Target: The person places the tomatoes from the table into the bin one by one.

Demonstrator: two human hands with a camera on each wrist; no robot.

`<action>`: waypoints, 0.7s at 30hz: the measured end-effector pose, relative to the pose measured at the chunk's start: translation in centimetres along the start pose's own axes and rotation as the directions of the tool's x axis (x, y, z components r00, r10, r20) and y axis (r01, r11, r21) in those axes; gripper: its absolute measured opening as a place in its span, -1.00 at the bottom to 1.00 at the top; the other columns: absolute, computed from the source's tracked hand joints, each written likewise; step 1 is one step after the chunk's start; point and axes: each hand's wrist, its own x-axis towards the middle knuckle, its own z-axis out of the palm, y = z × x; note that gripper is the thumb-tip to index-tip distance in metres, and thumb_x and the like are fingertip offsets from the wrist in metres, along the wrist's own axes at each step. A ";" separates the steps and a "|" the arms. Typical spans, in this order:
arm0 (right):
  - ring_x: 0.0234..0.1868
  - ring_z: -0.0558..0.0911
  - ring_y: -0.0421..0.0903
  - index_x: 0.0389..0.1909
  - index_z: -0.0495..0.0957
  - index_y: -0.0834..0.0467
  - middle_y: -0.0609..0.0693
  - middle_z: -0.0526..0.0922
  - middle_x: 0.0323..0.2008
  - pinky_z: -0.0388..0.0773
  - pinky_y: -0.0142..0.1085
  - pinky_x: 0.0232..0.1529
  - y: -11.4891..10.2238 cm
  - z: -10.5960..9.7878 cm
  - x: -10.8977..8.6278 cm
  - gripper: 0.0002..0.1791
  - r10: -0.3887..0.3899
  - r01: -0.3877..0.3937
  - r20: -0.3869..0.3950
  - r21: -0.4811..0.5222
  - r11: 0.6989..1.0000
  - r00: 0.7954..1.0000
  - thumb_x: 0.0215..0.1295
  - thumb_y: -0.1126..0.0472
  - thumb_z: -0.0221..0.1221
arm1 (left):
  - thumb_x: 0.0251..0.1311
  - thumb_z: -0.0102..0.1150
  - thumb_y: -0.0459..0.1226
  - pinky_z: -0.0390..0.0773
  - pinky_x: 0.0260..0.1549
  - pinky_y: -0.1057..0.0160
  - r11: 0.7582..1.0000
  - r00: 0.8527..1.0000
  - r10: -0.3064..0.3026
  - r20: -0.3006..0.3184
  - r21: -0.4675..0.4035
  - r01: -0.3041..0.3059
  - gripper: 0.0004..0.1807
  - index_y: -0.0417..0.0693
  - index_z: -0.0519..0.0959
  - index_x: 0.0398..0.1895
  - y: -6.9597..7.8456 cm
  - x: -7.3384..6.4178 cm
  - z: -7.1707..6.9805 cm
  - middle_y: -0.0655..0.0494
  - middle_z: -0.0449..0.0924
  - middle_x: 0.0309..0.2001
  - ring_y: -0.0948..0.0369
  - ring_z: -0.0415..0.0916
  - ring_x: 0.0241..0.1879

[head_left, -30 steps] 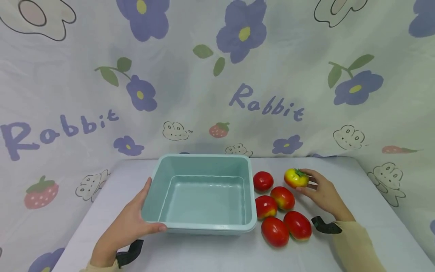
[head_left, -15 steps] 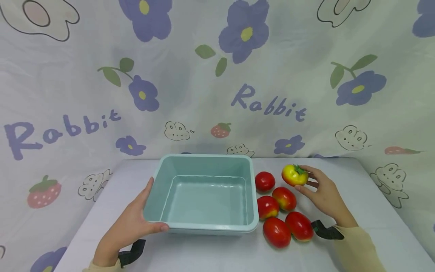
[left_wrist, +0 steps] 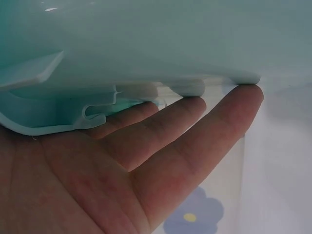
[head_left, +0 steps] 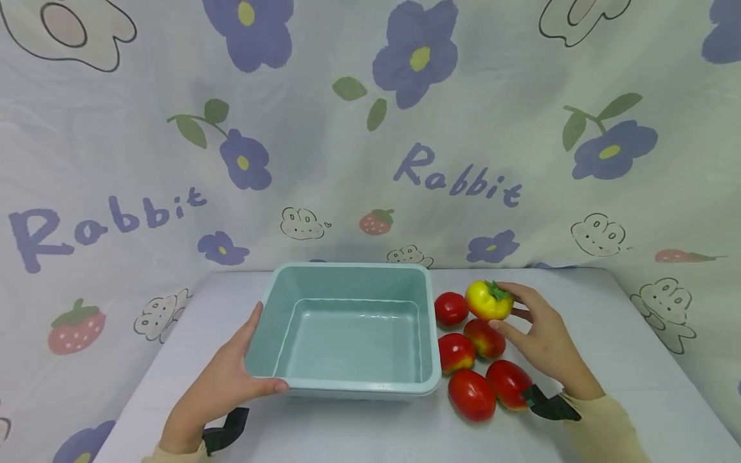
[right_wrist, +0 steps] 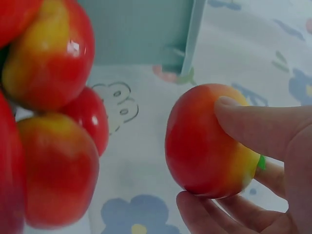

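In the head view a pale blue-green plastic bin (head_left: 347,386) stands on the table. My left hand (head_left: 222,386) rests against its left front corner, with the thumb along the front rim. In the left wrist view, straight fingers (left_wrist: 195,141) touch the bin's outer wall. Right of the bin, my right hand (head_left: 541,334) pinches a yellow and red tomato (head_left: 485,299) with a green stem cap. The thumb presses one side of this tomato (right_wrist: 204,146) in the right wrist view, with fingers underneath. It appears raised over the table, near a red tomato (head_left: 451,309).
More red tomatoes with yellowish patches lie close by the bin's right side, among them a front one (head_left: 471,395) and one beside it (head_left: 509,384). A white cloth covers the table (head_left: 359,431). Behind hangs a patterned curtain (head_left: 324,161).
My right hand has lifted the yellow and red tomato slightly and carried it left, towards the bin and over the other tomatoes. The left hand and bin keep their places.
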 end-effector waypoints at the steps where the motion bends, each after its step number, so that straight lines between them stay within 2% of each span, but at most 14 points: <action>1: 0.16 0.37 -0.02 0.28 0.26 -0.04 -0.05 0.34 0.21 0.49 0.02 -0.05 -0.2 0.1 0.0 -0.30 -0.009 0.009 0.000 -0.006 1.000 1.000 0.11 0.02 0.29 | -0.35 0.53 -0.06 0.28 0.05 -0.22 1.000 1.000 -0.004 -0.001 0.000 0.004 0.42 0.14 -0.37 0.46 0.0 0.0 0.0 -0.05 -0.15 0.44 -0.02 0.10 0.25; 8: 0.16 0.39 -0.07 0.27 0.27 -0.10 -0.08 0.36 0.20 0.53 -0.08 -0.10 -1.6 0.4 -0.3 -0.26 -0.081 0.080 -0.056 -0.020 0.997 0.995 0.04 0.14 0.35 | -0.35 0.53 -0.06 0.30 0.03 -0.21 1.000 1.000 0.005 -0.007 0.001 -0.005 0.41 0.22 -0.37 0.45 0.0 -0.1 0.0 -0.05 -0.14 0.44 -0.01 0.13 0.23; 16: 0.19 0.37 -0.10 0.29 0.25 -0.15 -0.10 0.35 0.22 0.53 -0.05 -0.12 -3.1 0.5 -0.7 -0.23 -0.110 0.111 -0.071 0.005 0.994 0.991 0.02 0.15 0.36 | -0.36 0.53 -0.06 0.28 0.04 -0.21 1.000 1.000 0.012 -0.008 0.007 -0.012 0.42 0.20 -0.37 0.45 -0.1 -0.1 0.0 -0.06 -0.13 0.44 -0.01 0.12 0.23; 18: 0.19 0.37 -0.12 0.29 0.25 -0.14 -0.11 0.34 0.23 0.54 -0.11 -0.11 -3.5 0.4 -0.9 -0.22 -0.118 0.118 -0.080 -0.003 0.993 0.990 0.02 0.15 0.36 | -0.36 0.54 -0.07 0.28 0.05 -0.21 1.000 1.000 0.020 -0.007 0.001 -0.020 0.42 0.20 -0.37 0.45 -0.2 -0.1 0.0 -0.06 -0.14 0.44 -0.01 0.12 0.23; 21: 0.19 0.36 -0.15 0.30 0.25 -0.11 -0.12 0.35 0.23 0.52 -0.34 -0.09 -4.1 0.4 -1.1 -0.20 -0.130 0.129 -0.096 -0.017 0.992 0.987 0.00 0.17 0.37 | -0.36 0.54 -0.07 0.27 0.05 -0.21 1.000 1.000 0.021 -0.008 -0.002 -0.022 0.42 0.23 -0.38 0.45 -0.2 -0.1 0.0 -0.06 -0.15 0.44 -0.02 0.11 0.24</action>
